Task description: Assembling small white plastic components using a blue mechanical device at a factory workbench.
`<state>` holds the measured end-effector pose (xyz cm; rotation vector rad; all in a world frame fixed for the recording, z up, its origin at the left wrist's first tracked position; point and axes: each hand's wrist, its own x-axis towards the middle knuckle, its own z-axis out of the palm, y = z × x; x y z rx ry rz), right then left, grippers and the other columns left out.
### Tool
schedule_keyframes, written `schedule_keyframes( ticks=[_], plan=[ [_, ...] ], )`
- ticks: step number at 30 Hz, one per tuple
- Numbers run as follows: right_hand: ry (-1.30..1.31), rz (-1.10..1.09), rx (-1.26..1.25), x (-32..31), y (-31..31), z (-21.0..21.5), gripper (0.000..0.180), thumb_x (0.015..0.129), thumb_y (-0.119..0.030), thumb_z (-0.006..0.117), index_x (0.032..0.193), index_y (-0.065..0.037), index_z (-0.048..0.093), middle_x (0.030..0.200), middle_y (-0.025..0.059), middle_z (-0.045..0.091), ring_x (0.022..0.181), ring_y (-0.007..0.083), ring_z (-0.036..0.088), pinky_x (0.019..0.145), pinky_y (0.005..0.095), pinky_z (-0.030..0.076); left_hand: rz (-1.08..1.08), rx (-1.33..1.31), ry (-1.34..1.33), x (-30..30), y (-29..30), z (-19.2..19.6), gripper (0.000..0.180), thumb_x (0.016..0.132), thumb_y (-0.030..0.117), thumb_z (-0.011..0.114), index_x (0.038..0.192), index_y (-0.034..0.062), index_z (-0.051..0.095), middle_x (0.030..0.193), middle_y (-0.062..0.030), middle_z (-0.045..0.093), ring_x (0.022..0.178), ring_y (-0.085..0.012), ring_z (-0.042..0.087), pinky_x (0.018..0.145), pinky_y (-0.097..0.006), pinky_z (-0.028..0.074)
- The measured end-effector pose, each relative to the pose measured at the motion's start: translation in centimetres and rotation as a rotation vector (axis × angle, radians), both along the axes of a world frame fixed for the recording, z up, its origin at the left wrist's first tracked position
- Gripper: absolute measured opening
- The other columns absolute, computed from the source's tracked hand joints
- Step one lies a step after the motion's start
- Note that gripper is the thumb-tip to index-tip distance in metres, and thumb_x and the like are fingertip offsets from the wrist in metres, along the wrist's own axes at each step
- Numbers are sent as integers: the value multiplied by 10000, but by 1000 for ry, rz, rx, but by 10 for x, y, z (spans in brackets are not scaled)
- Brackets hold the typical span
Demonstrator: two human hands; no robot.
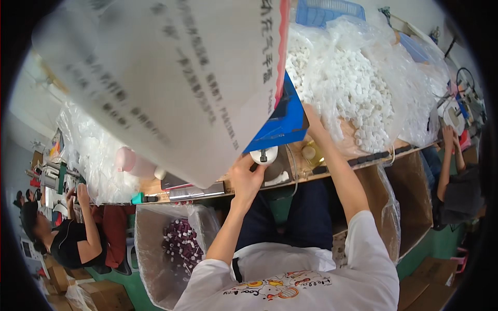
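Observation:
My left hand (247,179) is at the table's near edge, its fingers curled in beside a white round machine part (263,155) with a black bolt. Whatever those fingers hold is hidden behind that part. A blue machine housing (284,129) stands above it. My right hand (313,122) reaches past the housing's right side, next to the heap of small white caps (363,93) on clear plastic sheeting; its fingertips are out of sight. A large printed sheet (171,78) covers much of the upper view.
Below the table at left, a lined carton (148,249) holds small purple bottles (181,241) with white tops. A pink bottle (136,164) and a yellowish round container (313,154) are on the table. Other people work at left (78,238) and right (459,186). Open cartons (410,197) stand at right.

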<state>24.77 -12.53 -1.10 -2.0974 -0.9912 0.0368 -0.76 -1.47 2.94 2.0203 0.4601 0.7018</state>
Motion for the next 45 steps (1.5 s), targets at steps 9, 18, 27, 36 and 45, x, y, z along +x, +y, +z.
schedule_keyframes(
  ticks=[9,18,27,36,45],
  plan=[
    [-116,-36,147,-27,-17,25,171,785,-27,625,937,-1,699,881,188,668,794,359,656,726,427,522,54,152,37,-67,31,44,305,723,48,812,1006,-40,739,1021,-129,721,965,-216,677,871,-324,503],
    [261,185,196,-150,-10,55,191,832,-101,700,1001,-10,707,861,176,682,847,343,673,779,404,526,492,262,529,-202,98,21,522,805,129,775,1276,-24,613,1117,-236,687,1043,-416,639,896,-422,496],
    [-431,120,140,-169,2,37,56,784,-106,684,824,-66,679,819,119,676,811,292,642,702,424,516,23,702,103,-10,118,-36,320,770,77,761,1076,9,696,882,-172,701,766,-335,668,734,-421,529],
    [-129,-528,277,-5,-127,23,161,813,-94,736,958,-28,714,777,121,701,669,248,660,650,356,517,-20,330,3,-24,79,18,238,838,45,731,1049,-45,666,904,-162,725,834,-229,716,758,-330,535],
    [88,-324,-54,21,-158,10,198,798,-63,687,989,-13,709,796,214,642,743,347,643,686,407,505,-204,55,261,-2,22,10,344,756,93,838,1041,-27,688,908,-133,728,759,-201,674,683,-333,516]
  ],
)
